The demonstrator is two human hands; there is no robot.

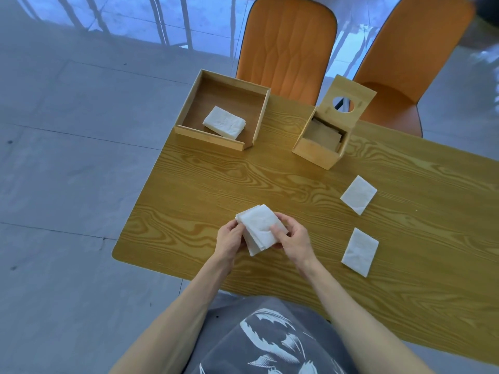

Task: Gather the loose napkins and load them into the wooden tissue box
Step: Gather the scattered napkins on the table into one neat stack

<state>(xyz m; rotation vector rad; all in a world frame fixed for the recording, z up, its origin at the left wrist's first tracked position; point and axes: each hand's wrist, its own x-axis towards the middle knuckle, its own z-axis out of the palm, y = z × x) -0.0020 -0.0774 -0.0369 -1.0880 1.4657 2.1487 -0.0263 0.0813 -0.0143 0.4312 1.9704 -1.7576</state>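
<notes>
Over the table (189,184), left hand (229,238) and right hand (293,240) pinch a napkin stack (258,228) between them (two napkins lie loose at right).

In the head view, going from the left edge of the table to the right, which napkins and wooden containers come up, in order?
Open wooden tray holding a napkin stack → napkin stack held in both hands → wooden tissue box, lid up. The two loose napkins lie furthest right, overlapping in left-right position.
</notes>
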